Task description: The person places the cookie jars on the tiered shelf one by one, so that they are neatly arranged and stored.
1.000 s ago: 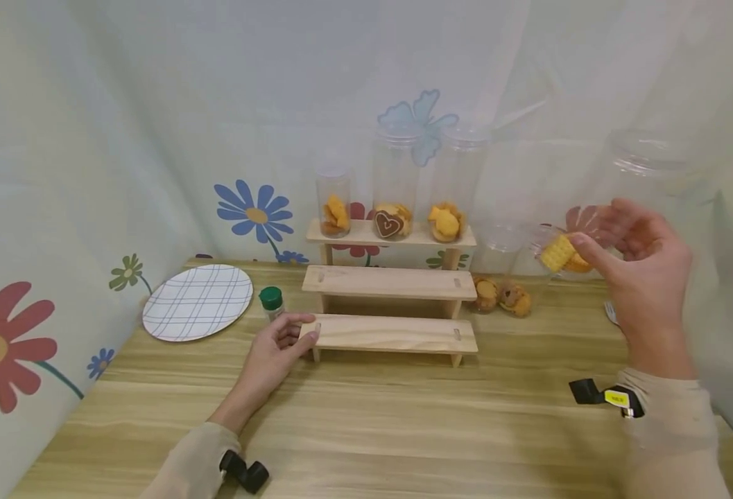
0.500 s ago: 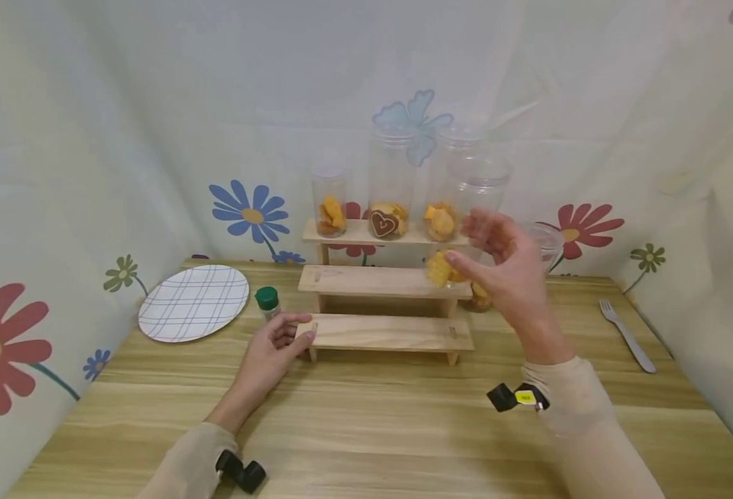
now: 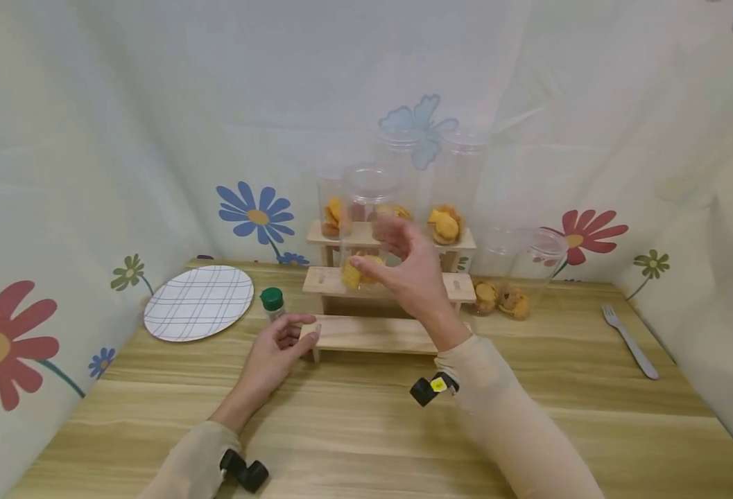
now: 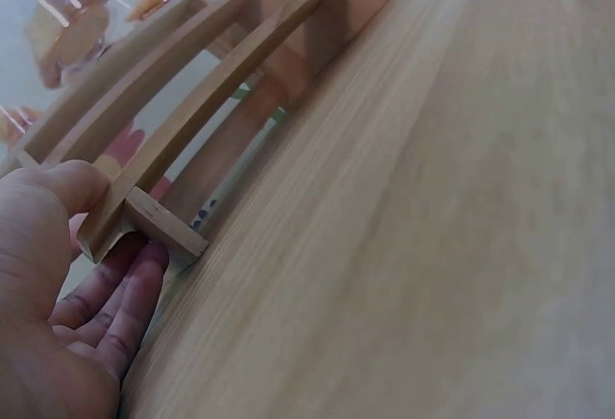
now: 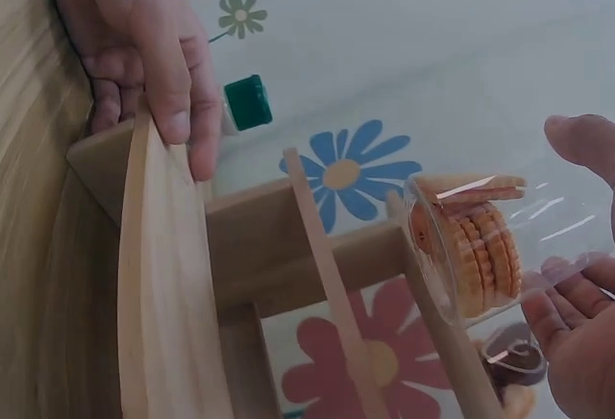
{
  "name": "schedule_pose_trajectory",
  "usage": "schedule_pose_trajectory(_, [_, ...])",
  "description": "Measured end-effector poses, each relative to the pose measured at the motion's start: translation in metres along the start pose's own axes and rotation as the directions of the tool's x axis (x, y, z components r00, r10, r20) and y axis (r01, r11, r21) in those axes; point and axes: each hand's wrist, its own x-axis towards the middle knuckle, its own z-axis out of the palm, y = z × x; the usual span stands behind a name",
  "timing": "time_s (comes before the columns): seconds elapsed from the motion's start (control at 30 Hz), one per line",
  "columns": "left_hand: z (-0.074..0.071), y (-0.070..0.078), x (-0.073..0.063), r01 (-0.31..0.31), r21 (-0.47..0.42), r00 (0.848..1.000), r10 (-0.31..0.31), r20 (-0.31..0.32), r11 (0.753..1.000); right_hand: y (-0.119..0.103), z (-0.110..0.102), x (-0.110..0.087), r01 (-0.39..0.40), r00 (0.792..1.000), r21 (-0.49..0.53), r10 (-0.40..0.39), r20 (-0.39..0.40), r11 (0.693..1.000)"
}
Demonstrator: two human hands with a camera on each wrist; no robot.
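My right hand [image 3: 412, 274] grips a clear jar [image 3: 366, 208] with crackers in its bottom. The jar is held above the middle step of a three-step wooden rack [image 3: 366, 334], toward its left side. In the right wrist view the crackers [image 5: 480, 256] lie stacked behind the clear wall. Whether the jar's base touches the step is unclear. At the rack's left end, my left hand [image 3: 275, 346] pinches the lowest step, thumb on top and fingers underneath, as the left wrist view shows. On the top step stand several clear jars, including one with yellow biscuits [image 3: 446, 225]; the held jar partly covers others.
Right of the rack, two clear jars with cookies [image 3: 514, 303] stand on the table. A fork [image 3: 630, 342] lies farther right. To the left are a checked plate [image 3: 199, 303] and a green-capped shaker [image 3: 272, 299], close to my left hand. A patterned curtain hangs behind.
My right hand has carried the jar of crackers leftward from the far right of the table to the rack. My left hand has kept its hold on the lowest step.
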Motion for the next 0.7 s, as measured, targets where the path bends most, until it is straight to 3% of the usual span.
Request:
schedule_pose_trajectory(0.43, [-0.001,-0.001,0.000,0.006,0.026,1.000,-0.006,-0.002,1.000,0.016,0.036,0.011,-0.064,0.998,-0.008,0.064,0.020,0.998])
schedule_pose_trajectory(0.7, [0.000,-0.002,0.001,-0.008,0.021,1.000,0.008,-0.004,1.000,0.026,0.048,0.013,-0.024,1.000,-0.036,0.024,0.016,0.999])
